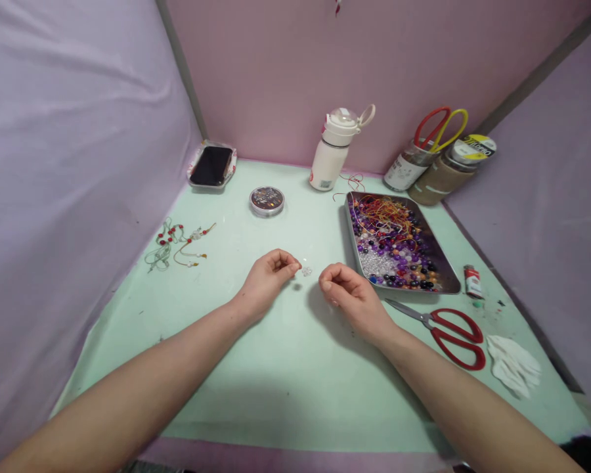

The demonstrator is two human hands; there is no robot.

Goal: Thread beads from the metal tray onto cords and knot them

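My left hand (266, 281) rests on the pale green table (285, 368), its fingers pinched together just left of a few clear beads (306, 270). My right hand (352, 299) lies a little to the right, fingers curled in a pinch. A thin clear thread seems to run between the two hands through the beads, but it is too fine to make out. A metal tray (452, 279) full of purple, clear and orange beads and tangled cord stands just right of my right hand.
Red-handled scissors (448, 332) lie by my right wrist, with a white tissue (515, 364) and a small lighter (471, 281) beyond. At the back stand a white bottle (335, 146), a thread spool (266, 200), a phone (211, 165) and jars with scissors (436, 154). Beaded cords (177, 244) lie at the left.
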